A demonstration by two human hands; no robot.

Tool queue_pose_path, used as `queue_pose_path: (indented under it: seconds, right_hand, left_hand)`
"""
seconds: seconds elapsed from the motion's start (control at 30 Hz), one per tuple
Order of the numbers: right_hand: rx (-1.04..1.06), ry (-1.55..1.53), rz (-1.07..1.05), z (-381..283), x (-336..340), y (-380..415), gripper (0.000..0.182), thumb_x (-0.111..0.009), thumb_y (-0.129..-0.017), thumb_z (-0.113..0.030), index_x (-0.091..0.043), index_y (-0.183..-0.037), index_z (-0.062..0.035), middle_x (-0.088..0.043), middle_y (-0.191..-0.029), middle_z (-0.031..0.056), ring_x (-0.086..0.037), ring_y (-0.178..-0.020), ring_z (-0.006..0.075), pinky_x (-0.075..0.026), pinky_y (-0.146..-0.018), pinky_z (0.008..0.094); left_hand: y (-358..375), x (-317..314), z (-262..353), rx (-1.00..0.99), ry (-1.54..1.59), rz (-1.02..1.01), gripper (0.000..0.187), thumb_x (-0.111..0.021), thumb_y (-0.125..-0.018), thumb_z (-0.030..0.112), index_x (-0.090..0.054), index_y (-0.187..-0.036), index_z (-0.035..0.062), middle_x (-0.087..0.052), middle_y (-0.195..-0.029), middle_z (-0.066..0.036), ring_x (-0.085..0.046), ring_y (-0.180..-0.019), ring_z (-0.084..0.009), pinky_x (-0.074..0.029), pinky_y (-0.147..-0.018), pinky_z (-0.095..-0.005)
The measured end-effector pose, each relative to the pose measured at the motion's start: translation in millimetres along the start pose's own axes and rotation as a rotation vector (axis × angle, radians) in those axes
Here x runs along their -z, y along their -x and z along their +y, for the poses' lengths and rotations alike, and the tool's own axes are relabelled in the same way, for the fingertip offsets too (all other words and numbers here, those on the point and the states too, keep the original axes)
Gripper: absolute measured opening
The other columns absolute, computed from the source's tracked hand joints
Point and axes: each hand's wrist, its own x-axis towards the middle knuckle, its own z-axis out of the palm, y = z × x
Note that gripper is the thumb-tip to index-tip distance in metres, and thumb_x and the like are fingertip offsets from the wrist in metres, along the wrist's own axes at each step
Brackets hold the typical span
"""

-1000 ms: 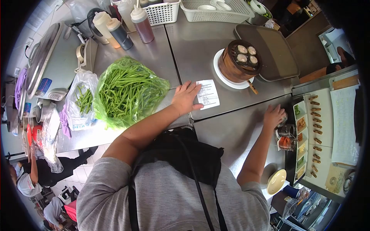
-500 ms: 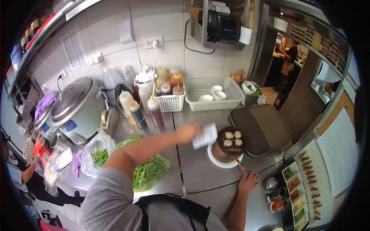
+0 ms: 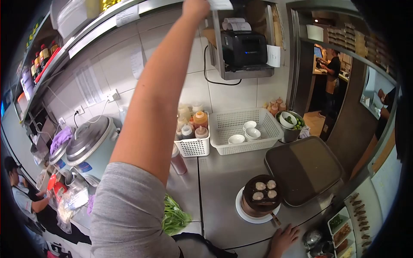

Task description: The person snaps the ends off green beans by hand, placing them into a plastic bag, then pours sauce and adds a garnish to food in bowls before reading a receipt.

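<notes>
High at the top edge, my left hand (image 3: 196, 8) is raised to the metal shelf, with a white paper slip (image 3: 220, 4) at its fingers. My right hand (image 3: 285, 238) rests on the steel counter (image 3: 219, 193) with its fingers spread, holding nothing. Just above it, a small brown pot (image 3: 251, 207) with several pale round pieces in its dark top stands on a white plate (image 3: 245, 217). A dark tray (image 3: 303, 167) lies beside the pot. Leafy greens (image 3: 174, 217) are partly hidden behind my left arm.
A white basket of sauce bottles (image 3: 192, 147) and a larger basket with white bowls (image 3: 219, 146) stand by the wall, below a black printer (image 3: 244, 49). Rice cookers (image 3: 92, 144) stand at the left, near a co-worker (image 3: 28, 200). Ingredient containers (image 3: 342, 232) are at the lower right.
My left hand has risen from above the counter to the shelf with the paper slip. The camera view has tilted upward. My right hand stays on the counter.
</notes>
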Motion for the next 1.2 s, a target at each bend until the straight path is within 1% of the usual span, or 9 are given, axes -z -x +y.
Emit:
queue_pose_path:
  seconds: [0.17,0.33,0.4,0.43,0.5,0.57,0.63,0.83,1.2]
  right_hand:
    - [0.04,0.115,-0.124,-3,10,-6,0.054,-0.039,-0.082,-0.039,-0.034,-0.126,-0.0082,-0.026,-0.131,0.0195,-0.021,-0.122,0.037,-0.019,-0.095,0.052]
    - [0.047,0.117,-0.108,-6,11,-9,0.053,-0.04,-0.082,-0.038,-0.034,-0.125,-0.0066,-0.027,-0.13,0.021,-0.023,-0.119,0.0391,-0.02,-0.094,0.0521]
    - [0.051,0.121,-0.122,-7,15,-8,0.052,-0.04,-0.083,-0.037,-0.034,-0.125,-0.0066,-0.027,-0.13,0.0216,-0.023,-0.12,0.0393,-0.02,-0.094,0.0523]
    - [0.056,0.121,-0.12,-8,18,-9,0.052,-0.04,-0.083,-0.037,-0.034,-0.125,-0.0065,-0.027,-0.13,0.0219,-0.023,-0.12,0.0393,-0.02,-0.094,0.0524]
    - [0.055,0.098,-0.113,-9,15,-12,0.051,-0.039,-0.084,-0.036,-0.035,-0.125,-0.0067,-0.027,-0.13,0.0221,-0.023,-0.119,0.0399,-0.021,-0.094,0.053]
    - [0.033,0.095,-0.125,-10,17,-10,0.051,-0.039,-0.084,-0.037,-0.035,-0.124,-0.0067,-0.026,-0.13,0.0214,-0.023,-0.12,0.0397,-0.021,-0.094,0.053]
    - [0.034,0.085,-0.107,-10,18,-8,0.051,-0.038,-0.084,-0.038,-0.035,-0.124,-0.0066,-0.027,-0.13,0.0207,-0.023,-0.12,0.0393,-0.02,-0.094,0.0528]
    - [0.045,0.084,-0.079,-8,15,-9,0.052,-0.037,-0.084,-0.04,-0.037,-0.123,-0.0066,-0.028,-0.13,0.0198,-0.023,-0.12,0.0381,-0.02,-0.095,0.0525]
    - [0.051,0.039,-0.085,-2,17,-6,0.052,-0.042,-0.08,-0.037,-0.038,-0.122,-0.0064,-0.029,-0.129,0.0205,-0.023,-0.12,0.0385,-0.02,-0.094,0.0524]
  left_hand:
    - [-45,7,-12,-0.042,0.031,0.147,0.024,-0.049,-0.069,0.005,-0.061,-0.089,0.0017,-0.06,-0.08,-0.019,-0.058,-0.078,-0.0312,-0.044,-0.072,-0.0349]
    - [3,-14,-12,-0.282,-0.099,0.581,0.042,-0.053,-0.071,0.009,-0.048,-0.113,0.0065,-0.049,-0.108,-0.022,-0.041,-0.104,-0.0326,-0.032,-0.088,-0.0354]
    - [52,-45,-5,-0.259,-0.017,0.512,0.058,-0.053,-0.073,0.011,-0.03,-0.126,0.0085,-0.026,-0.131,-0.018,-0.027,-0.115,-0.0324,-0.024,-0.094,-0.0405]
    - [81,-58,11,-0.502,-0.161,0.665,0.028,-0.053,-0.063,0.012,-0.059,-0.09,0.004,-0.054,-0.084,-0.016,-0.05,-0.083,-0.0276,-0.039,-0.075,-0.0351]
    - [80,-103,-6,-0.389,0.211,0.119,0.028,-0.054,-0.063,0.013,-0.056,-0.089,0.0024,-0.05,-0.092,-0.019,-0.042,-0.096,-0.0336,-0.035,-0.084,-0.0402]
    - [74,-116,17,-0.359,0.213,0.155,0.032,-0.054,-0.064,0.016,-0.057,-0.093,0.0036,-0.05,-0.098,-0.022,-0.041,-0.101,-0.0353,-0.035,-0.086,-0.0407]
    - [55,-136,25,0.281,0.24,-0.258,0.033,-0.053,-0.073,0.021,-0.056,-0.099,0.0021,-0.051,-0.109,-0.016,-0.046,-0.102,-0.0297,-0.037,-0.084,-0.0381]
    - [62,-123,13,0.333,0.609,-0.364,0.037,-0.049,-0.079,0.027,-0.051,-0.109,0.0052,-0.047,-0.115,-0.014,-0.041,-0.107,-0.031,-0.03,-0.085,-0.0536]
    - [76,-41,28,0.223,1.216,-0.43,0.031,-0.046,-0.082,0.022,-0.052,-0.108,0.0072,-0.052,-0.099,-0.002,-0.042,-0.094,-0.0141,-0.029,-0.083,-0.0294]
